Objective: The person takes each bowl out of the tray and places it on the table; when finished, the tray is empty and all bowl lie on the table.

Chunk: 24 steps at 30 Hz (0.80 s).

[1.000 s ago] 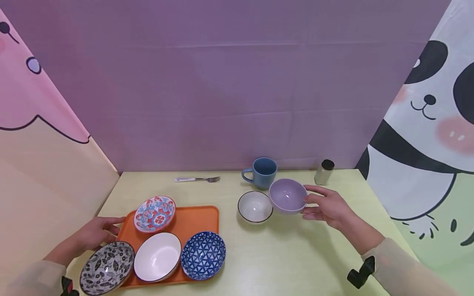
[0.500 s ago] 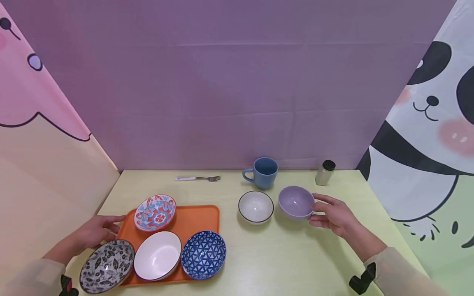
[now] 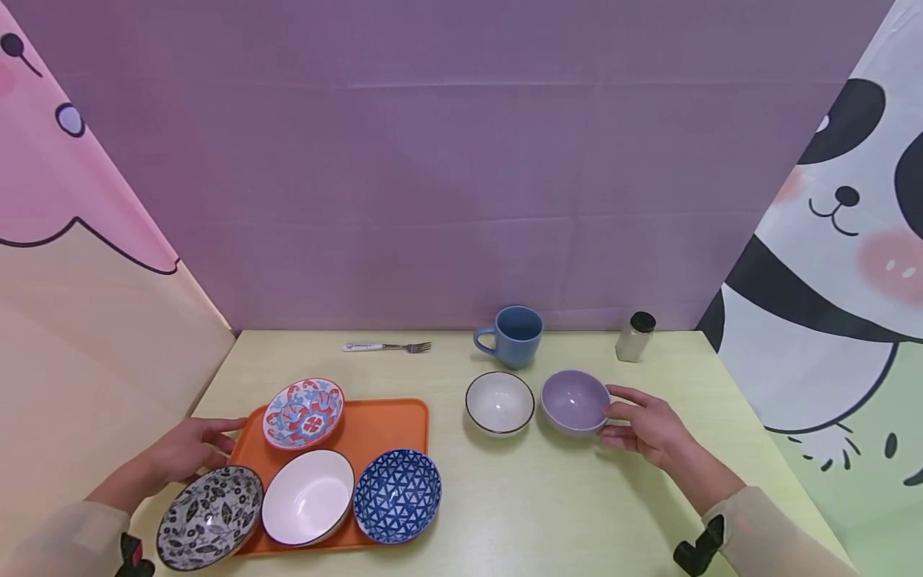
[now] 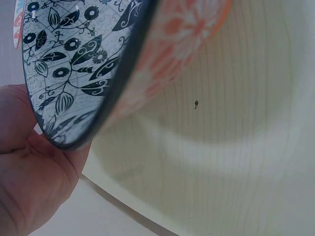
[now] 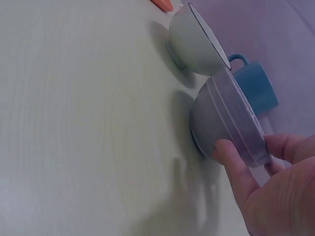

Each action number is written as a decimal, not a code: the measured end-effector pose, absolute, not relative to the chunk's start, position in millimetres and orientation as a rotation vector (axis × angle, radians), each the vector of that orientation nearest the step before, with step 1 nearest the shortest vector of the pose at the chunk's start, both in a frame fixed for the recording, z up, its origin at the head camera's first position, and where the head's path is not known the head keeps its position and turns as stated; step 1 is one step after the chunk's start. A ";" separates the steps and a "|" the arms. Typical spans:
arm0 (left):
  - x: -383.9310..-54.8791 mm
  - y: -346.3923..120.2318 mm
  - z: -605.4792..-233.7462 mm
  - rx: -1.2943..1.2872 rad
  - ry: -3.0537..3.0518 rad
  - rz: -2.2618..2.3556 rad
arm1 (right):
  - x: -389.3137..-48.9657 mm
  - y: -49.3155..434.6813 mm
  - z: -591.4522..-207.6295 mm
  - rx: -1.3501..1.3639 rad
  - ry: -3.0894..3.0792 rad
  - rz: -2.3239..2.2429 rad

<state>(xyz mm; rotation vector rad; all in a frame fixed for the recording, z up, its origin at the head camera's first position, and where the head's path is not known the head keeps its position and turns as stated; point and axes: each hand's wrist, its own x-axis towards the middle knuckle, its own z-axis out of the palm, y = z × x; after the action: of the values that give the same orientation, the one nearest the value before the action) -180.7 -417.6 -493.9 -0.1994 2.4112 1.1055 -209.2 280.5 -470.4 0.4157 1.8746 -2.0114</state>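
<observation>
My right hand (image 3: 645,429) pinches the right side of a purple bowl (image 3: 574,401), thumb inside the rim and fingers along the outer wall. In the right wrist view the bowl's foot is down close to the tabletop. A white bowl with a dark rim (image 3: 500,403) sits just left of it. My left hand (image 3: 183,453) is at the left edge of an orange tray (image 3: 389,421), its fingers reaching toward that edge. Right in front of this hand, a bowl with black floral print (image 4: 74,59) leans tilted over the tray's corner and hides part of the fingers.
The tray also bears a red-and-blue patterned bowl (image 3: 303,414), a plain white bowl (image 3: 308,498) and a blue triangle-patterned bowl (image 3: 397,497). Along the back stand a blue mug (image 3: 517,338) and a black-lidded jar (image 3: 634,338). A fork (image 3: 387,348) lies behind the tray.
The purple bowl, in my right hand's grip, has moved right and then down toward the table, away from over the white bowl's edge. My left hand has stayed by the tray.
</observation>
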 end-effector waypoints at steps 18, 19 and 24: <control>-178.9 -415.3 -492.3 -0.172 2.446 1.083 | -208.0 291.0 -475.3 0.296 1.845 -2.008; -178.7 -415.4 -492.5 -0.176 2.446 1.085 | -207.6 291.1 -475.6 0.300 1.844 -2.009; -178.5 -416.8 -493.6 -0.158 2.448 1.090 | -205.9 292.0 -478.1 0.321 1.849 -2.011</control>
<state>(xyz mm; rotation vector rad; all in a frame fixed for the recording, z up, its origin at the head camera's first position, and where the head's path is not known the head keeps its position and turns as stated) -178.5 -416.8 -493.6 -0.1582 2.4475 1.0904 -205.9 292.0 -478.1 0.3208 1.8489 -2.0114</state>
